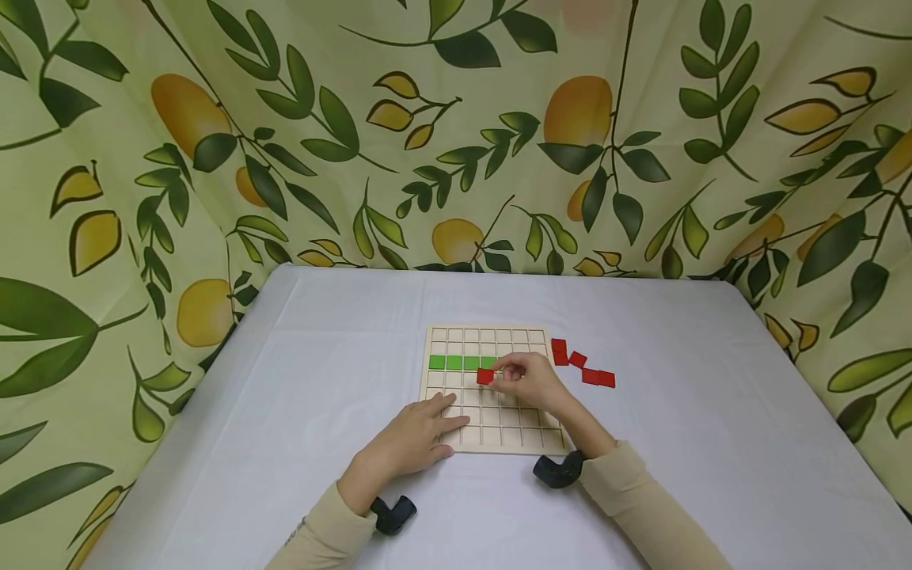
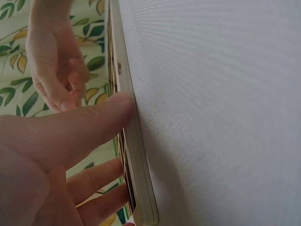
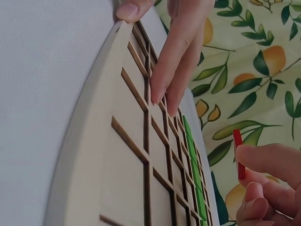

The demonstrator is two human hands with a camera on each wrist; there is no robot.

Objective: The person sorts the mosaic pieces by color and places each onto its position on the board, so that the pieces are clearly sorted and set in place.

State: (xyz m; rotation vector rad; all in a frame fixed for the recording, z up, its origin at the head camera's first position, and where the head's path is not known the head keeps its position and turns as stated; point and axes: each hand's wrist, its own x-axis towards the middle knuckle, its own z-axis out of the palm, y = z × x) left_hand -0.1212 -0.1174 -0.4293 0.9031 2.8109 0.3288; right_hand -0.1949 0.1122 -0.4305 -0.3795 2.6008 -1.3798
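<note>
the right hand [image 1: 530,381] pinches a red square tile [image 1: 485,376] above the wooden grid board [image 1: 499,438], close to the row of green tiles [image 1: 454,362], while the left hand [image 1: 409,438] rests on the board's near left corner, fingers spread. for a neat placement, it seems best to keep that steadying touch, square the tile's edges to the grid lines and release it level.

Soft, even light in the head view; both wrist views dimmer, the left showing faint shadow on the cloth [image 2: 225,113]
</note>
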